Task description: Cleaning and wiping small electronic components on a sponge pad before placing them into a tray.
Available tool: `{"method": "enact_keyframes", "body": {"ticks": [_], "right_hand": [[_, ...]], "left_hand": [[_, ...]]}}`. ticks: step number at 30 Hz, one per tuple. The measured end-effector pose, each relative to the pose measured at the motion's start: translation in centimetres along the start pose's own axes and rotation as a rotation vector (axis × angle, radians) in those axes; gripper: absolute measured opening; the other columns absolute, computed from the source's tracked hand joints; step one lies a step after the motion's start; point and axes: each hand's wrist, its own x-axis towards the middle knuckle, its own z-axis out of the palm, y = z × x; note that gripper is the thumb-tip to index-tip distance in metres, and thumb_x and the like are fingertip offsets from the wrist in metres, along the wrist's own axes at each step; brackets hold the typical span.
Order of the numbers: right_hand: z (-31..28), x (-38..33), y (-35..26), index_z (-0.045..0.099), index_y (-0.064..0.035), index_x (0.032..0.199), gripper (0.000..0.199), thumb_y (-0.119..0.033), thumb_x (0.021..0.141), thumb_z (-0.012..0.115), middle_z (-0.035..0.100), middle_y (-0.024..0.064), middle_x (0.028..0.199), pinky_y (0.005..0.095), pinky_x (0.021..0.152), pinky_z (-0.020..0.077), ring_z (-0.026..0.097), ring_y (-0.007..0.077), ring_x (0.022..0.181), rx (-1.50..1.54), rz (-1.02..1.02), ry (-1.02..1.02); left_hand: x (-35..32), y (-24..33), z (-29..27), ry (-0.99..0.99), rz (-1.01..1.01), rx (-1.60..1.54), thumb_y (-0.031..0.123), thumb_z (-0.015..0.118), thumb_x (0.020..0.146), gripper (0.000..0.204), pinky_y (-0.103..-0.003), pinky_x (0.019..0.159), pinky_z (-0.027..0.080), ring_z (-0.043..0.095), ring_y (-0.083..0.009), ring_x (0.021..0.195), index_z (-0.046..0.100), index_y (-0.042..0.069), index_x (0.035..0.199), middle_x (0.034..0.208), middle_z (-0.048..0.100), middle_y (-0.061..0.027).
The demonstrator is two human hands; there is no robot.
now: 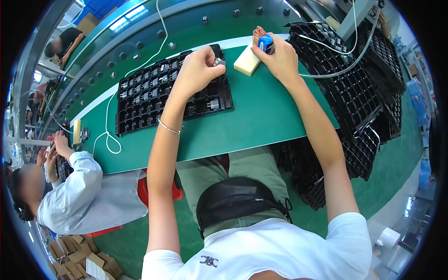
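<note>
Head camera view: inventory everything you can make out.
Workbench: one, green, centre
Tray: one, black, centre-left workbench
Stacked trays: several, black, right
Foam blocks: two or more, pale yellow, centre, left
Belt: one, green, behind workbench
Small parts: many, dark and silver, belt and tray
Cables: several, white, left and right
Cardboard boxes: several, brown, lower left
Co-workers: at least two, blue-grey and black tops, left
Waist pouch: one, black, lap
Left grip: one, bare, over tray, holding small grey part
Right grip: one, bare, by centre foam, holding blue-and-copper part
</note>
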Motion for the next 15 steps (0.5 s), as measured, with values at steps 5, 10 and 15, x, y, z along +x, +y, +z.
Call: {"method": "enact_keyframes", "body": {"ticks": [5,10,15], "right_hand": [[0.9,-0.5,-0.1,0.068,-0.0055,0.107,0.047,-0.041,0.076,0.074,0.067,0.0101,0.075,0.0331,0.061,0.0492,0.063,0.0208,0.062,0.04,-0.056,0.039],[1.0,-0.6,0.0,0.068,-0.0051,0.106,0.046,-0.04,0.077,0.074,0.066,0.0089,0.074,0.0313,0.059,0.0477,0.06,0.0186,0.06,0.057,-0.057,0.045],[0.9,-0.7,-0.3,0.068,-0.0046,0.106,0.045,-0.039,0.077,0.075,0.065,0.0061,0.075,0.028,0.058,0.0459,0.057,0.0138,0.06,0.079,-0.044,0.047]], "left_hand": [[-0.4,-1.6,1.6,-0.017,-0.191,-0.566,0.018,0.066,0.083,0.021,-0.02,0.044,0.033,0.047,-0.007,0.05,0.05,0.006,0.09,0.062,0.055,-0.0012],[-0.4,-2.3,2.2,0.094,-0.264,-0.935,0.016,0.061,0.087,0.012,-0.02,0.045,0.032,0.046,-0.0078,0.048,0.056,0.006,0.093,0.066,0.056,-0.0018],[-0.2,-3.0,2.1,0.167,-0.271,-1.115,0.017,0.059,0.089,0.01,-0.021,0.047,0.035,0.049,-0.0079,0.053,0.057,0.007,0.091,0.068,0.056,-0.0018]]}}
